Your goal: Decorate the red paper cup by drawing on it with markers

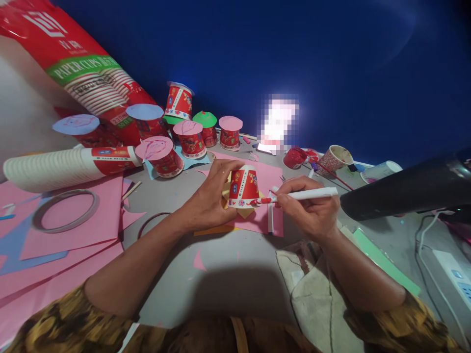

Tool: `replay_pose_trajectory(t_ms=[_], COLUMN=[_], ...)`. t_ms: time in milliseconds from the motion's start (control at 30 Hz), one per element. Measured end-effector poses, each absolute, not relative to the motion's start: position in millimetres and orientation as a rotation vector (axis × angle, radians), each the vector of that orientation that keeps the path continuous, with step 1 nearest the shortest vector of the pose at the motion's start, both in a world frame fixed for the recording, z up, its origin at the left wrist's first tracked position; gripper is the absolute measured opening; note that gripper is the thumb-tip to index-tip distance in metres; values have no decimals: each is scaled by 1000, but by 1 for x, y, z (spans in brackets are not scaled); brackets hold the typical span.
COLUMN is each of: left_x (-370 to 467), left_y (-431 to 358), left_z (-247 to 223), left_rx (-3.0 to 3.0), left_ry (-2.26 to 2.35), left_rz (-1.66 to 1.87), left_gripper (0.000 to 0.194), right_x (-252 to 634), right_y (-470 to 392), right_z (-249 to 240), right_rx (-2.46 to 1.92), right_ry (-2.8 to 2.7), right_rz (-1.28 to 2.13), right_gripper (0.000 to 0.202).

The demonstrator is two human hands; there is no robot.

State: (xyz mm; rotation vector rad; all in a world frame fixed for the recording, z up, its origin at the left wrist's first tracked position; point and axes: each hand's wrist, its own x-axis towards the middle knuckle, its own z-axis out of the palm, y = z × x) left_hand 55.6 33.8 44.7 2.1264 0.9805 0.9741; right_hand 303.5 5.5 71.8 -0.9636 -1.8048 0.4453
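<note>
My left hand (213,196) grips a red and white paper cup (244,187), which stands upside down with its wide rim low. Closed around a white marker pen (312,193), my right hand (308,208) is just to the right of the cup. The pen's red tip end touches or nearly touches the cup near its decorated rim; I cannot tell which. Beneath the cup lie pink paper (265,223) and some yellow paper (209,230). Several red cups topped with paper discs, such as a pink-topped cup (167,159), stand behind my left hand.
A stack of paper cups (55,169) lies at left, below a red cup package (91,73). A tape roll (39,220) rests on pink sheets (73,225). At right are a black cylinder (397,184), a cloth (316,299), a patterned cup (333,161) and a power strip (454,274).
</note>
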Motion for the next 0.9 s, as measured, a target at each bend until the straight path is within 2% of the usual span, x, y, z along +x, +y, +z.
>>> replay_pose_trajectory(t_ms=[900], left_x=[56], left_y=[36], left_z=[43], left_rx=[2199], left_ry=[970], left_rz=[938], left_gripper=[82], right_x=[301], right_y=[3], right_z=[73], right_rx=[-917], right_ry=[-1856], right_rz=[431], right_gripper=[12])
